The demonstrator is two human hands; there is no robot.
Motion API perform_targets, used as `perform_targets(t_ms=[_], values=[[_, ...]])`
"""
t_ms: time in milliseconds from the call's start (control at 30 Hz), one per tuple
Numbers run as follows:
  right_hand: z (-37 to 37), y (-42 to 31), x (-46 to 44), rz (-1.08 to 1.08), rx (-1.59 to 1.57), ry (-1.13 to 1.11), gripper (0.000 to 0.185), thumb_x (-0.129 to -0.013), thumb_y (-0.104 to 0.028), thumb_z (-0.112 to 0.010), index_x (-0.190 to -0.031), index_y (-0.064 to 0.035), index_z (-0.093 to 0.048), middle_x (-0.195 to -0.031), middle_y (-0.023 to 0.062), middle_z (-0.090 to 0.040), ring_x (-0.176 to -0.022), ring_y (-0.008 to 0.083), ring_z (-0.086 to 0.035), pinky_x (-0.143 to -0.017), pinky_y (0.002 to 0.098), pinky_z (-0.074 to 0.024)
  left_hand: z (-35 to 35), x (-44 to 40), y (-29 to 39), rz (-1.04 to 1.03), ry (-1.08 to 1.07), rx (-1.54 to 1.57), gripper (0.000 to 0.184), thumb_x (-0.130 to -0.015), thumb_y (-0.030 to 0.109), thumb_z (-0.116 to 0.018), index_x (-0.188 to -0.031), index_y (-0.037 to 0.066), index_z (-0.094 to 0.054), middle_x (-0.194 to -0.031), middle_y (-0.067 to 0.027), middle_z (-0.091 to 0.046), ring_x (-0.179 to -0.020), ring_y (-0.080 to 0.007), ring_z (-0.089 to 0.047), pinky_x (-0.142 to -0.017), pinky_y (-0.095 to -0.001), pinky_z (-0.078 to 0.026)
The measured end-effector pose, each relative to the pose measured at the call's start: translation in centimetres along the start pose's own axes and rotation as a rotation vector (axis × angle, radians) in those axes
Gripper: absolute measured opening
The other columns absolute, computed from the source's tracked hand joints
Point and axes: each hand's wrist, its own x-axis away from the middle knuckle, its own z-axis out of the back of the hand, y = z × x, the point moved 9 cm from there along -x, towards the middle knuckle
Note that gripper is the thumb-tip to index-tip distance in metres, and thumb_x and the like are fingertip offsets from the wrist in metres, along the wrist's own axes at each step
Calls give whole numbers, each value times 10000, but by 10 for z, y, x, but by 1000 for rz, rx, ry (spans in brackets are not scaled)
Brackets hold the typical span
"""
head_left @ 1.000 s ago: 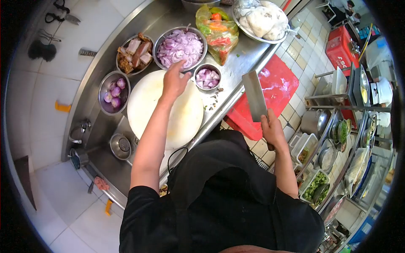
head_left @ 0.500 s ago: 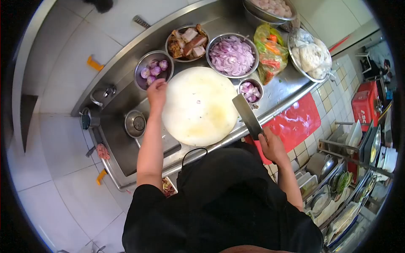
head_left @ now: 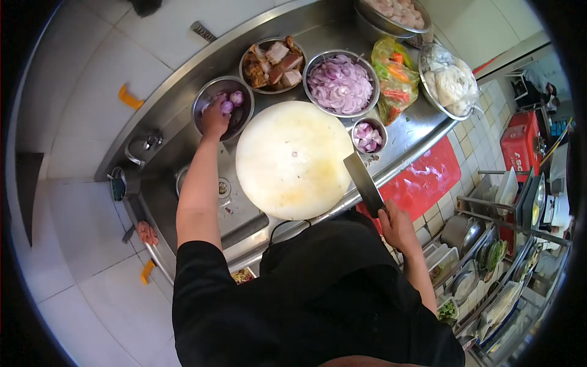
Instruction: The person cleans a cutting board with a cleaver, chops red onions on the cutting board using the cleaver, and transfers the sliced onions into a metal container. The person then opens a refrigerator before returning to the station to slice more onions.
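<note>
Gripping the cleaver (head_left: 364, 182) by its handle at the chopping board's (head_left: 287, 177) right edge: right hand (head_left: 397, 227). Left hand (head_left: 214, 120) is inside the metal bowl (head_left: 243, 117) upper-left of the board, touching small red onions (head_left: 236, 98) (can't tell if it's grabbed one).

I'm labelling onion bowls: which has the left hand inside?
The bowl of whole onions: the left hand is there, away from the sliced onions and onion chunks.

Onions (head_left: 236, 98) in a bowl (head_left: 242, 117) back-left of the chopping board (head_left: 295, 168), cleaver (head_left: 364, 183) to the board's right.
</note>
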Motion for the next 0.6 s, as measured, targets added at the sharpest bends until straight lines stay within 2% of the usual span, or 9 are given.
perform_targets(t_ms=[67, 133, 167, 233, 267, 333, 400, 467, 600], values=[[0, -4, 8, -6, -57, 34, 188, -1054, -202, -604, -1119, -31, -562, -888, 318, -665, -880, 554, -651, -734, 632, -479, -9, -7, -6, -46, 6, 56, 650, -820, 283, -894, -1404, 88, -686, -1368, -171, -724, -1264, -371, -682, -1085, -454, -518], [-3, -3, 14, -62, -68, 18, 189, -1055, -204, -604, -1123, -32, -564, -886, 317, -664, -884, 555, -651, -738, 630, -482, -23, -12, -27, 139, -142, 122, 673, -794, 264, -909, -1408, 84, -699, -1372, -168, -732, -1261, -330, -698, -1077, -435, -526], [-7, 1, 17, -117, -78, 1, 190, -1055, -206, -604, -1128, -34, -567, -883, 316, -663, -888, 557, -651, -742, 628, -486, -22, -15, -32, 137, -151, 119, 673, -794, 264, -909, -1408, 84, -699, -1372, -168, -732, -1261, -330, -698, -1077, -435, -526], [-10, 4, 22, -125, -65, -12, 196, -1057, -210, -603, -1138, -35, -570, -889, 319, -667, -896, 558, -651, -748, 629, -490, -48, -18, -53, 175, -443, 271, 617, -765, 272, -919, -1316, 52, -749, -1293, -183, -761, -1197, -332, -729, -1030, -418, -553], [-10, 5, 23, -120, -47, -18, 201, -1058, -214, -601, -1147, -36, -573, -896, 322, -671, -903, 559, -652, -755, 629, -494, -49, -24, -61, 176, -448, 273, 617, -765, 272, -919, -1316, 52, -749, -1293, -183, -761, -1197, -332, -729, -1030, -418, -553], [-8, 4, 22, -111, -19, -26, 208, -1057, -217, -604, -1154, -35, -575, -895, 324, -674, -899, 557, -655, -755, 631, -495, -34, -38, -53, 65, -371, 460, 543, -784, 284, -903, -1252, 37, -777, -1256, -164, -781, -1153, -283, -751, -986, -388, -572], [-6, 1, 20, -101, 6, -33, 214, -1056, -219, -607, -1161, -35, -576, -893, 326, -677, -895, 555, -659, -756, 632, -496, 8, -54, -65, 133, -23, 322, 444, -814, 260, -856, -1213, 72, -798, -1186, -151, -803, -1086, -271, -772, -941, -387, -589], [0, -3, 20, -99, 17, -5, 197, -1058, -199, -597, -1122, -14, -572, -831, 315, -652, -861, 544, -652, -714, 579, -485, 33, -65, -93, 277, 179, 272, 321, -860, 235, -788, -1156, 116, -823, -1111, -141, -817, -1038, -285, -784, -915, -404, -599], [5, -3, 23, -104, -16, 28, 189, -1059, -189, -595, -1137, -17, -583, -817, 311, -645, -850, 539, -652, -714, 569, -492, 43, -73, -120, 372, 213, 185, 267, -905, 273, -716, -1107, 151, -840, -1058, -141, -819, -1017, -325, -785, -926, -438, -599]])
